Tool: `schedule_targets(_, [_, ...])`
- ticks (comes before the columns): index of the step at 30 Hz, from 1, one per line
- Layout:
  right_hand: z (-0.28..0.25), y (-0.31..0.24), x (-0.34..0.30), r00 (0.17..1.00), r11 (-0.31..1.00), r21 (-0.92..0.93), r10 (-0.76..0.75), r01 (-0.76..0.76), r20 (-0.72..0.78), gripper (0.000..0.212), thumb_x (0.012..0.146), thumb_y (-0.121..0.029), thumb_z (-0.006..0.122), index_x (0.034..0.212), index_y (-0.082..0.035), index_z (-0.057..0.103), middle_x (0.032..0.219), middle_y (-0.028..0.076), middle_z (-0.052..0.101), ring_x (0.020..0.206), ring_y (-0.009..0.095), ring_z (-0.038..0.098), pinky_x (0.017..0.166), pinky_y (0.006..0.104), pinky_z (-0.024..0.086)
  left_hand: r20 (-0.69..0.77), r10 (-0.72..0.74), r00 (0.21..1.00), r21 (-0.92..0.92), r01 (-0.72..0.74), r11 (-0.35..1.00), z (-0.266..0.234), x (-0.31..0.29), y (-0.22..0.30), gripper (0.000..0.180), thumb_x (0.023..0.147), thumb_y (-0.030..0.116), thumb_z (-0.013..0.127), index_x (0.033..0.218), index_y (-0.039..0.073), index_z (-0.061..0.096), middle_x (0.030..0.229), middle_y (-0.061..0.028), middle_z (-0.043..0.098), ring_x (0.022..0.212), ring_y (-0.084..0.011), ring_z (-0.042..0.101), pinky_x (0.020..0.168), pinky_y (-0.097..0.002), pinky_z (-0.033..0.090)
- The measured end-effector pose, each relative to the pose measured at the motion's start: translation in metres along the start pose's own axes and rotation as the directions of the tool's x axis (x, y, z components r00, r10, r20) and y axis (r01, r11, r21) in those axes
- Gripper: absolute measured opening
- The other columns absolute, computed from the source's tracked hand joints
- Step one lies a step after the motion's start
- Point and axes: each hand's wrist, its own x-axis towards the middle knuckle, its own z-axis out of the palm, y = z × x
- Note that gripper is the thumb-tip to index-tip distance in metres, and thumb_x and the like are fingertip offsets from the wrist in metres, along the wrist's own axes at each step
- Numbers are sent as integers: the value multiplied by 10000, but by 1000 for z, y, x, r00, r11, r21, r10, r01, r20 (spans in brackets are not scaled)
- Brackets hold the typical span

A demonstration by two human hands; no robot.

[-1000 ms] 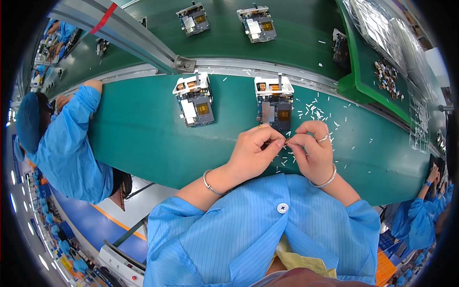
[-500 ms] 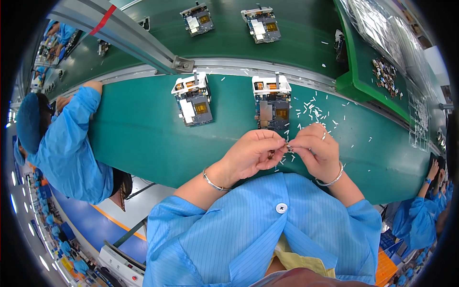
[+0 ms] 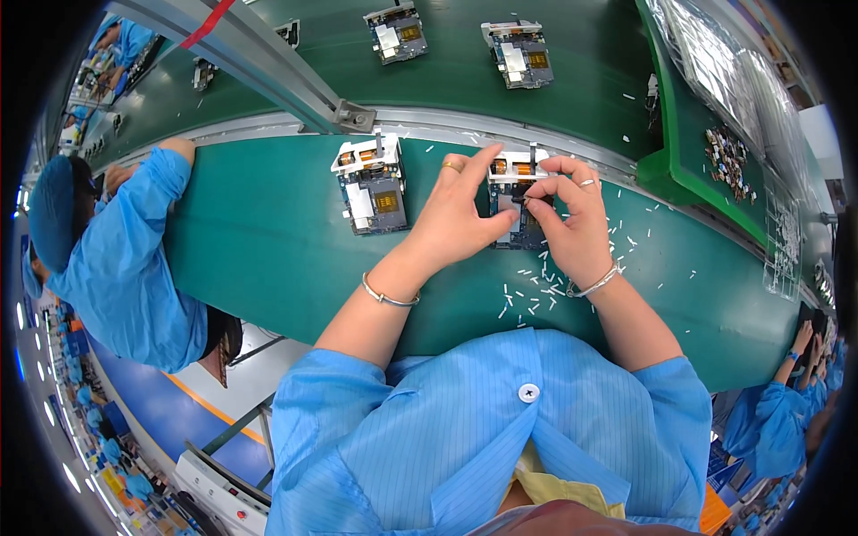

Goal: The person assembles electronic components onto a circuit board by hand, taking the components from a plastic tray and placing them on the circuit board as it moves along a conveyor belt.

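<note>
Half a second ago your hands met fingertip to fingertip nearer the worktop's (image 3: 277, 214) near edge, just short of the closer right-hand circuit unit. Now both have gone up over that circuit unit (image 3: 503, 198), which sits by the worktop's far edge, right of the middle. Your left hand (image 3: 450, 216) has opened: its thumb and forefinger stand wide apart around the unit's left side, forefinger by the white frame (image 3: 514, 167), thumb over the board; whether it presses there, you cannot tell. Your right hand (image 3: 576, 219) has thumb and forefinger together on a small dark piece (image 3: 523, 202) above the board.

With your hands lifted away, more white strips (image 3: 534, 310) show toward the near edge. The second unit (image 3: 375, 198) stays by the far edge, to the left. Beyond that edge, two further units (image 3: 396, 36) on the green belt (image 3: 313, 36) have shifted rightward.
</note>
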Motion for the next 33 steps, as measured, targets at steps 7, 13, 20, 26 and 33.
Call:
schedule_targets(7, [4,0,3,999,998,-64,-12,10,-36,127,751,-2,693,851,-68,650,1115,91,567,1085,315,486,906,389,437,43,-74,996,-20,75,997,1,5,3,665,740,233,744,1361,175,512,950,-63,503,681,-125,431,621,-254,419])
schedule_targets(13, [4,-3,5,998,993,-111,-53,48,-41,129,755,6,677,856,-60,629,1080,99,574,1057,330,500,895,399,439,82,-192,978,-119,201,972,1,7,6,595,764,182,734,1329,191,550,915,-22,472,680,-90,406,620,-226,403])
schedule_targets(20, [5,-3,4,988,976,-171,-145,134,-54,135,750,16,666,849,-54,608,1036,96,582,1032,338,506,882,414,440,47,-259,965,-231,263,937,10,7,6,565,730,114,735,1273,172,588,960,-10,462,708,-69,401,646,-204,407])
schedule_targets(26, [5,2,4,984,970,-181,-175,165,-40,208,740,26,668,910,-71,599,1026,96,583,1032,348,504,912,423,423,13,-246,969,-202,243,949,12,8,8,548,714,106,732,1244,161,603,946,-13,464,700,-68,407,629,-206,408])
schedule_targets(33, [6,2,5,998,995,-84,-60,58,-20,318,710,33,670,991,-79,571,1077,102,565,1087,344,481,947,426,403,-37,-209,977,-202,198,959,16,7,6,524,708,100,726,1217,148,610,914,-7,456,700,-74,415,628,-212,408])
